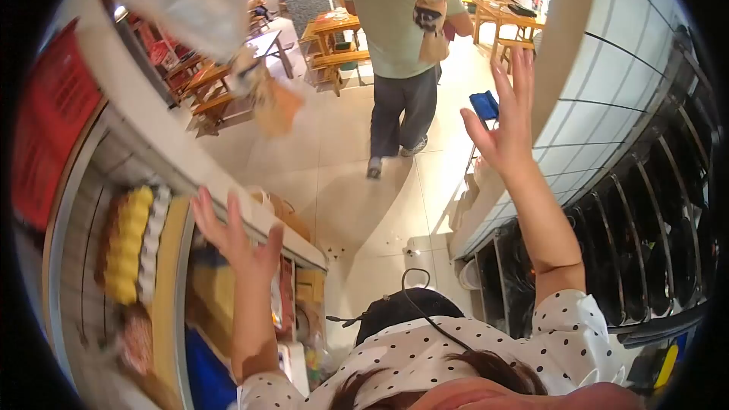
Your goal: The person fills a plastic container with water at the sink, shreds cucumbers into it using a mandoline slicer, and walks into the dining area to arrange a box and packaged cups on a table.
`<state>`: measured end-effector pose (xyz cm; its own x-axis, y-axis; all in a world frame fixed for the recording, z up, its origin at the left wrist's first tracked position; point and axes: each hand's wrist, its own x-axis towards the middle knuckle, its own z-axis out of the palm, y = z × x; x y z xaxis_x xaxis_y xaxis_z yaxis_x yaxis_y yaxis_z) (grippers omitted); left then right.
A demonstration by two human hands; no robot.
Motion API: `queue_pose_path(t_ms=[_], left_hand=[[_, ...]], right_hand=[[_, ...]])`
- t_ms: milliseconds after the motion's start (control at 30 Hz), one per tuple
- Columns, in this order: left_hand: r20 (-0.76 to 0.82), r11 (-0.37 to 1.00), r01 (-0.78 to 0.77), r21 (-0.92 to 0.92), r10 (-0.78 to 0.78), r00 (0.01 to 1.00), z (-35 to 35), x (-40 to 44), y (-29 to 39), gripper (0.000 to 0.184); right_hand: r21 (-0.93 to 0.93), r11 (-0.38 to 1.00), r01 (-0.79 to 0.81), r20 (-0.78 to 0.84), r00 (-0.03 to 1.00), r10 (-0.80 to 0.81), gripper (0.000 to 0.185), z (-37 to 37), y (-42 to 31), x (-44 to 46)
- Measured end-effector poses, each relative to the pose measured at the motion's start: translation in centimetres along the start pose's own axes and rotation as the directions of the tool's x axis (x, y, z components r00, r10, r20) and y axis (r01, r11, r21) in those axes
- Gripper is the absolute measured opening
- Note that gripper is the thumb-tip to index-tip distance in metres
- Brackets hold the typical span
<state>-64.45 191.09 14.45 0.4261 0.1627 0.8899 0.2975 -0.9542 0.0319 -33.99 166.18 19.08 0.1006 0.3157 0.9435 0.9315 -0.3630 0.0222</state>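
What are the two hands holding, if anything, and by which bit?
Nothing: the left hand and right hand are both raised, open and empty.

**Bright middle, dark rim**

Your light is strongest at upper centre, throwing glare across the floor (pixel 414 193). You get blur on the hanging curtain (pixel 186 0) at upper left, gloom over the rack (pixel 645 220) at right, and fisheye bowing with 4 blackened corners.
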Motion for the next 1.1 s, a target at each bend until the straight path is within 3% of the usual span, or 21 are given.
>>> queue_pose_path(t_ms=[33,100,167,200,233,300,367,400,500,600,700,800,867,900,933,967,1000,1033,1067,1100], left_hand=[[0.001,0.996,-0.085,0.021,0.085,0.996,3.6,3.8,-1.2,0.073],[-0.032,0.986,0.0,0.167,0.005,0.999,10.5,9.2,-4.9,0.079],[-0.31,0.964,0.074,0.257,0.009,0.951,13.4,13.2,-7.3,0.08],[-0.404,0.997,0.056,0.046,-0.033,0.914,15.7,14.7,-9.6,0.077],[-0.36,0.889,0.148,0.433,0.02,0.933,16.4,15.9,-11.6,0.074],[-0.425,0.855,0.194,0.482,0.034,0.905,19.8,17.9,-17.3,0.071],[-0.506,0.945,0.106,0.31,0.07,0.86,23.0,20.2,-22.8,0.072],[-0.552,0.964,0.051,0.261,0.106,0.827,24.5,21.4,-25.4,0.074],[-0.648,0.95,0.043,0.311,0.178,0.74,31.1,23.1,-30.7,0.076],[-0.671,0.947,0.124,0.296,0.113,0.733,40.8,24.8,-33.3,0.077],[-0.669,0.963,0.155,0.222,0.035,0.743,54.8,27.7,-35.4,0.079],[-0.573,0.984,0.151,0.096,-0.07,0.816,71.9,32.6,-35.2,0.08],[-0.338,0.988,0.154,0.029,-0.135,0.932,83.7,34.9,-33.9,0.082],[-0.097,0.991,0.128,0.024,-0.125,0.987,90.3,35.9,-33.0,0.083],[0.411,0.994,0.062,0.085,-0.092,0.907,97.6,36.1,-33.5,0.089],[0.617,0.983,-0.107,-0.146,0.175,0.767,100.6,41.3,-27.4,0.079],[0.793,0.933,-0.108,-0.344,0.35,0.498,104.1,45.8,-22.9,0.088],[0.746,0.833,-0.208,-0.512,0.551,0.373,109.1,47.3,-19.1,0.083],[0.624,0.707,-0.277,-0.651,0.706,0.336,113.5,48.9,-15.1,0.081],[0.484,0.556,-0.335,-0.761,0.83,0.278,117.1,50.1,-11.6,0.078]], right_hand=[[-0.103,0.994,0.026,0.035,0.999,-0.023,0.089,2.0,1.0,1.7],[-0.138,0.987,-0.087,0.063,0.993,0.096,0.101,6.6,3.4,4.2],[-0.08,0.986,-0.147,0.029,0.988,0.149,0.101,10.7,6.5,5.8],[-0.052,0.969,-0.243,0.001,0.97,0.244,0.095,12.9,7.6,6.4],[-0.018,0.942,-0.336,-0.027,0.942,0.335,0.09,15.0,8.7,7.1],[0.385,0.859,-0.337,-0.162,0.892,0.422,0.076,19.8,13.6,8.6],[0.245,0.952,-0.185,-0.282,0.925,0.253,0.05,23.6,20.5,10.4],[0.244,0.957,-0.154,-0.311,0.923,0.228,0.045,25.9,23.5,11.0],[0.11,0.992,-0.065,-0.416,0.903,0.105,0.05,30.1,29.7,12.8],[-0.049,0.999,0.018,-0.501,0.865,-0.04,0.056,32.8,34.4,14.5],[-0.251,0.967,0.043,-0.54,0.823,-0.176,0.062,36.3,40.0,15.2],[-0.423,0.906,-0.021,-0.519,0.825,-0.223,0.068,40.7,47.1,15.9],[-0.503,0.863,-0.044,-0.484,0.841,-0.239,0.073,43.3,50.4,16.1],[-0.54,0.839,-0.075,-0.467,0.856,-0.224,0.075,44.0,52.6,15.9],[-0.575,0.811,-0.11,-0.446,0.873,-0.197,0.077,44.9,54.6,15.6],[-0.605,0.782,-0.148,-0.428,0.889,-0.163,0.079,45.7,56.4,15.0],[-0.628,0.756,-0.184,-0.396,0.912,-0.107,0.082,46.0,58.2,14.4],[-0.65,0.729,-0.217,-0.367,0.929,-0.051,0.085,46.4,60.3,13.4],[-0.658,0.72,-0.221,-0.378,0.924,-0.062,0.08,47.3,63.4,12.2],[-0.644,0.71,-0.284,-0.38,0.924,0.025,0.084,48.9,66.0,11.5]])
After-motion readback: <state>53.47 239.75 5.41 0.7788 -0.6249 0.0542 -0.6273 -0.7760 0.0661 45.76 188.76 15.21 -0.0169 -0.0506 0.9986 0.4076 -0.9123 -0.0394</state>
